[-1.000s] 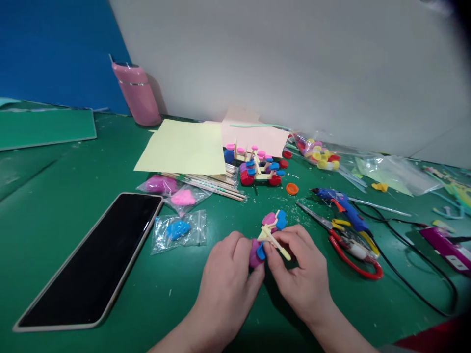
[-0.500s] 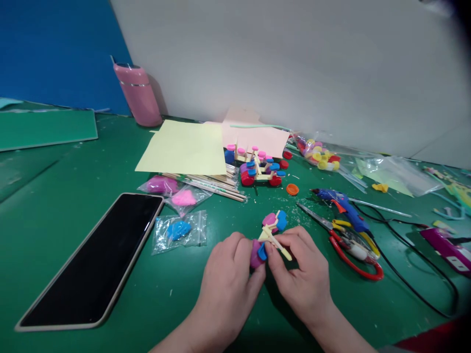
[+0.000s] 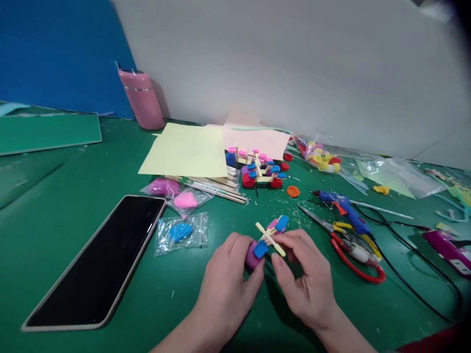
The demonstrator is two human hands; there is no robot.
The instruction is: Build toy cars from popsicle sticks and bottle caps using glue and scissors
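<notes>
My left hand (image 3: 230,274) is closed on a small craft-stick car (image 3: 271,239), gripping it by a purple round wheel (image 3: 253,254) between thumb and fingers. The car has pale sticks, blue clay pads (image 3: 261,249) and pinkish parts at its far end. One pale stick lies slanted across its top. Beside the car's right side is my right hand (image 3: 305,274), its thumb apart from the index finger. The index fingertip is close to the car or touching it; I cannot tell which. Two similar finished-looking cars (image 3: 261,177) with red and blue wheels stand farther back.
To the right lie a blue glue gun (image 3: 344,208) with a black cable and red-handled scissors (image 3: 355,264). On the left are a phone (image 3: 99,264), bagged blue clay (image 3: 180,232), wooden sticks (image 3: 209,186) and yellow paper (image 3: 187,149). Behind stands a pink bottle (image 3: 143,100).
The car has turned in my left hand, so its blue pads face up more and the slanted stick points another way. My right thumb has moved away from it.
</notes>
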